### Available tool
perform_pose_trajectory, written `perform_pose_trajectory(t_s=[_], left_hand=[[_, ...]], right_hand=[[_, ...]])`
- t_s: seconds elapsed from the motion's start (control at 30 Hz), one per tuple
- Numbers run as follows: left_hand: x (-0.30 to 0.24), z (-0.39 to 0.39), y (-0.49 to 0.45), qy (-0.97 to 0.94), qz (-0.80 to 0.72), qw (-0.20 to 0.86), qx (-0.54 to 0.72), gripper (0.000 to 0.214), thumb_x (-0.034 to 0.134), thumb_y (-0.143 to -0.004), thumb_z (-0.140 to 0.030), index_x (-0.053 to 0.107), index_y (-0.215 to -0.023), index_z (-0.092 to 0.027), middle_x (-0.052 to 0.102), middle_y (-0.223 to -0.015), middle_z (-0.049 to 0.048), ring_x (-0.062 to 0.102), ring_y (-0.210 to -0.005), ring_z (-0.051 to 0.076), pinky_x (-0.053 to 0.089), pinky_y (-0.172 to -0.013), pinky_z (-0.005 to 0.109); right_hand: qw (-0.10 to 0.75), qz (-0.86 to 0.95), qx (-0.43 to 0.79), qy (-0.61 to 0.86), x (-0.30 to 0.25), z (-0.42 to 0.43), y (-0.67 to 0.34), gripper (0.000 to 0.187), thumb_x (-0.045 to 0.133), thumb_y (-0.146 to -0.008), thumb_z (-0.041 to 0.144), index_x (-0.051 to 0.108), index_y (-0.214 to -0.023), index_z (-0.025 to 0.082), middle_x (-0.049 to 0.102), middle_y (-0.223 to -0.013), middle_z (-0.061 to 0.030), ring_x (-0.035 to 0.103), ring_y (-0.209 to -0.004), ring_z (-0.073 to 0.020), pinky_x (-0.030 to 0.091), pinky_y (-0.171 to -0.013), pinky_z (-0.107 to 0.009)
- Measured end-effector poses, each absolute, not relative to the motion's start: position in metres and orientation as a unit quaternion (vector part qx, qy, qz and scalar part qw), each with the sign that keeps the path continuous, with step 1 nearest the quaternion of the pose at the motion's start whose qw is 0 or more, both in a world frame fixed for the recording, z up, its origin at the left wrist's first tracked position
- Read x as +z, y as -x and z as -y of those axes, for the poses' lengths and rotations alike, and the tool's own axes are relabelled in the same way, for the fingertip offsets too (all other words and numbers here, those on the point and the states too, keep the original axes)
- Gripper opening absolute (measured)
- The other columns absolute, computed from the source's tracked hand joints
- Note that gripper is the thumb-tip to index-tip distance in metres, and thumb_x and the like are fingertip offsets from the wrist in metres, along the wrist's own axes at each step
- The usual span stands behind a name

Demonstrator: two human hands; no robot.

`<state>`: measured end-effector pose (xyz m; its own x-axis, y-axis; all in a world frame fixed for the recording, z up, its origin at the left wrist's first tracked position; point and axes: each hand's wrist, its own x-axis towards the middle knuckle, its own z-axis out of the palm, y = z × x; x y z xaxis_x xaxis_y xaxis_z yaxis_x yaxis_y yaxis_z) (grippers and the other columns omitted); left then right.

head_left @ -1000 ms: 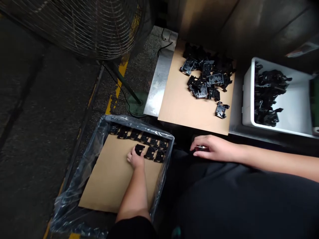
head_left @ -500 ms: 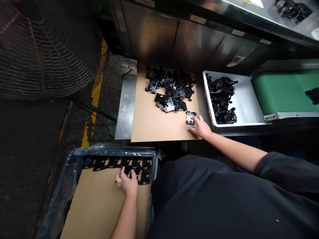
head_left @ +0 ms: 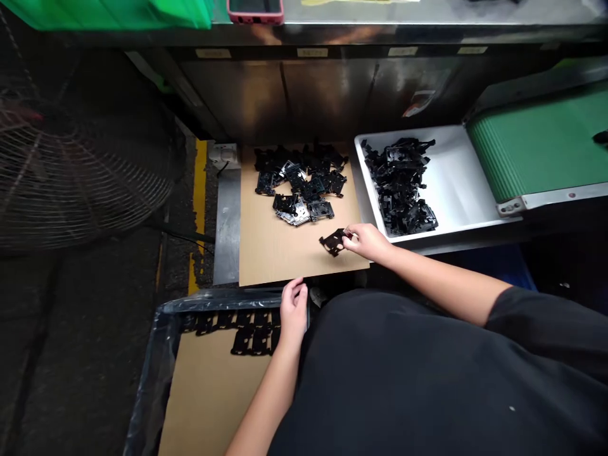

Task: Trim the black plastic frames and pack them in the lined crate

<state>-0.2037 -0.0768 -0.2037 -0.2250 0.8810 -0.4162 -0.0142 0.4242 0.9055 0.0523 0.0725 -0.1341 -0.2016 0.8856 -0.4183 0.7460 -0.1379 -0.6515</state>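
Note:
My right hand [head_left: 367, 242] pinches a flat black plastic part with cut-outs [head_left: 333, 242] by its right end, over the front of a tan board [head_left: 280, 253]. My left hand [head_left: 294, 309] is at the right rim of a plastic-lined bin [head_left: 164, 335], below the board's front edge. Its fingers are loosely stretched out and nothing shows in them. Behind the right hand, a pile of similar black parts [head_left: 316, 187], some with shiny metal faces, covers the back of the board. Inside the bin, rows of black parts [head_left: 242, 341] lie on a cardboard sheet [head_left: 209, 386].
A white tray [head_left: 451, 196] holding a heap of black parts [head_left: 399, 183] stands right of the board. Beyond it runs a green conveyor belt [head_left: 546, 145]. A large wire-caged fan [head_left: 76, 164] stands at left. A phone [head_left: 255, 11] lies on the metal shelf above.
My right hand has picked up the part from the board, now tilted with its dark side showing. My left hand has moved away from the rows, up and right to the bin's rim. The view has shifted.

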Motion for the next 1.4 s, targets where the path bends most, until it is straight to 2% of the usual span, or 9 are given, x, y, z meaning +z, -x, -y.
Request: perform_pose_trajectory(t_s=[0.2, 0.37, 0.47, 0.57, 0.7, 0.83, 1.13, 1.27, 1.4], left_hand=[[-0.12, 0.029, 0.142, -0.272, -0.471, 0.682, 0.488, 0.072, 0.069, -0.087, -0.077, 0.065, -0.137, -0.025, 0.069, -0.14, 0.0144, 0.073, -0.114, 0.028, 0.058, -0.1, 0.047], [-0.062, 0.013, 0.109, -0.24, -0.382, 0.73, 0.514, 0.085, 0.094, -0.068, -0.064, 0.063, -0.14, -0.029, 0.071, -0.138, 0.0099, 0.072, -0.114, 0.025, 0.055, -0.107, 0.04], [-0.043, 0.005, 0.094, -0.214, -0.356, 0.769, 0.486, 0.083, 0.067, -0.08, -0.086, 0.068, -0.135, -0.024, 0.077, -0.125, 0.0113, 0.075, -0.107, 0.026, 0.058, -0.104, 0.042], [-0.032, -0.001, 0.079, -0.193, -0.341, 0.816, 0.425, 0.07, 0.046, -0.099, -0.077, 0.072, -0.126, -0.019, 0.081, -0.112, 0.0132, 0.077, -0.106, 0.028, 0.06, -0.1, 0.045], [-0.023, -0.003, 0.06, -0.189, -0.311, 0.864, 0.347, 0.065, 0.054, -0.1, -0.069, 0.07, -0.134, -0.016, 0.078, -0.127, 0.0188, 0.072, -0.127, 0.036, 0.057, -0.111, 0.054], [-0.02, -0.004, 0.041, -0.226, -0.304, 0.862, 0.337, 0.06, 0.065, -0.096, -0.065, 0.07, -0.136, -0.021, 0.071, -0.144, 0.0161, 0.071, -0.129, 0.035, 0.056, -0.114, 0.055], [-0.03, -0.018, -0.001, -0.285, -0.404, 0.697, 0.52, 0.066, 0.084, -0.09, -0.04, 0.057, -0.151, -0.043, 0.066, -0.152, 0.0024, 0.059, -0.147, 0.024, 0.048, -0.125, 0.044], [-0.024, -0.019, -0.018, -0.331, -0.397, 0.647, 0.56, 0.091, 0.081, -0.093, -0.031, 0.03, -0.165, -0.054, 0.064, -0.155, 0.0005, 0.058, -0.148, 0.02, 0.053, -0.12, 0.038], [-0.017, -0.017, -0.031, -0.354, -0.4, 0.621, 0.575, 0.091, 0.081, -0.093, -0.028, 0.031, -0.162, -0.06, 0.061, -0.158, -0.0058, 0.047, -0.157, 0.018, 0.046, -0.127, 0.038]], right_hand=[[0.196, 0.55, 0.612, 0.533, -0.067, -0.057, -0.079, 0.033, 0.054, -0.098, 0.051, 0.061, -0.094, 0.02, 0.04, -0.054, 0.0099, 0.033, -0.043, -0.0095, 0.031, -0.043, -0.023], [0.251, 0.498, 0.695, 0.454, -0.039, -0.056, -0.101, 0.039, 0.055, -0.095, 0.063, 0.053, -0.093, 0.023, 0.031, -0.05, 0.0136, 0.021, -0.041, -0.0086, 0.024, -0.04, -0.022], [0.268, 0.502, 0.703, 0.428, -0.028, -0.065, -0.118, 0.037, 0.061, -0.095, 0.058, 0.058, -0.091, 0.021, 0.038, -0.054, 0.0113, 0.026, -0.043, -0.0079, 0.025, -0.042, -0.022], [0.291, 0.525, 0.688, 0.407, -0.016, -0.08, -0.139, 0.033, 0.076, -0.09, 0.048, 0.066, -0.086, 0.017, 0.056, -0.067, 0.0051, 0.045, -0.056, -0.0085, 0.038, -0.053, -0.021], [0.267, 0.589, 0.676, 0.353, -0.002, -0.1, -0.168, 0.025, 0.075, -0.093, 0.039, 0.073, -0.091, 0.015, 0.072, -0.084, -0.001, 0.065, -0.078, -0.0137, 0.052, -0.074, -0.025], [0.182, 0.654, 0.673, 0.291, 0.003, -0.112, -0.182, 0.028, 0.062, -0.104, 0.04, 0.075, -0.105, 0.015, 0.072, -0.079, 0.0001, 0.067, -0.067, -0.0129, 0.055, -0.067, -0.026], [0.34, 0.815, 0.322, 0.342, 0.012, -0.092, -0.206, 0.034, 0.047, -0.113, 0.033, 0.074, -0.125, 0.018, 0.072, -0.115, -0.0097, 0.072, -0.1, -0.0194, 0.062, -0.085, -0.036], [0.358, 0.831, 0.282, 0.32, 0.016, -0.075, -0.214, 0.02, 0.06, -0.109, 0.032, 0.072, -0.113, 0.017, 0.076, -0.112, -0.0095, 0.073, -0.101, -0.0198, 0.063, -0.08, -0.032], [0.369, 0.841, 0.25, 0.306, 0.013, -0.072, -0.219, 0.016, 0.059, -0.109, 0.024, 0.072, -0.104, 0.016, 0.076, -0.109, -0.0106, 0.073, -0.101, -0.0204, 0.063, -0.081, -0.033]])
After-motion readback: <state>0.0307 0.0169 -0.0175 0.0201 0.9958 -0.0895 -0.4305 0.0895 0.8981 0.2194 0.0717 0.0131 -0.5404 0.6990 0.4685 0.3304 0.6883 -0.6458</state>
